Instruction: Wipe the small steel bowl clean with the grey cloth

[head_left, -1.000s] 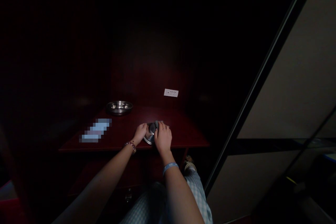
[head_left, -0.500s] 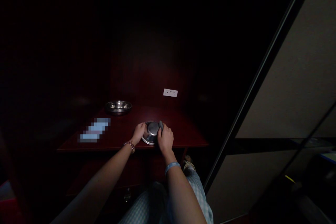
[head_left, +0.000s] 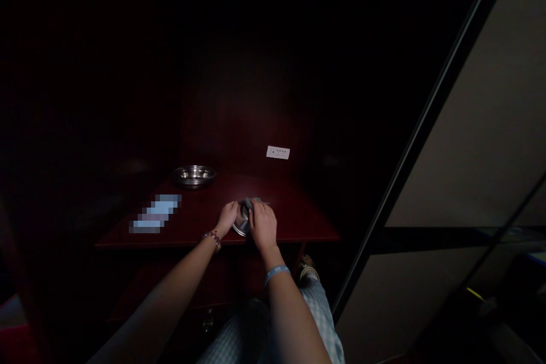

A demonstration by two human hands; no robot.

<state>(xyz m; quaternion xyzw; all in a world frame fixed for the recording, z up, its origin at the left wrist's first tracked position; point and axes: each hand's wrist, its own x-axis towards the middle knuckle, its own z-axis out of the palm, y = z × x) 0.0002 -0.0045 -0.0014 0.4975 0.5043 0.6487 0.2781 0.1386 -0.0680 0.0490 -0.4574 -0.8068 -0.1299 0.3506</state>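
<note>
An upturned stainless steel bowl (head_left: pixel 241 227) rests near the front edge of the dark red wooden desktop (head_left: pixel 294 213). My left hand (head_left: pixel 227 219), with a beaded bracelet at the wrist, is closed on the bowl's left side. A grey cloth (head_left: pixel 248 203) is bunched under the fingers of my right hand (head_left: pixel 263 224). That hand presses it against the upper part of the bowl and covers the bowl's right side. Whether the grey piece is woven or spongy I cannot tell.
Shiny metal bowls or dishes (head_left: pixel 194 183), apparently stacked, stand at the back left. A blurred pale blue patch (head_left: pixel 157 213) lies on the left of the desktop. A white wall socket (head_left: pixel 278 152) is on the back panel. A light panel (head_left: pixel 452 153) slants along the right.
My right hand has moved a little to the left over the bowl, carrying the grey cloth from its right side across its base. My left hand stays at the bowl's left side.
</note>
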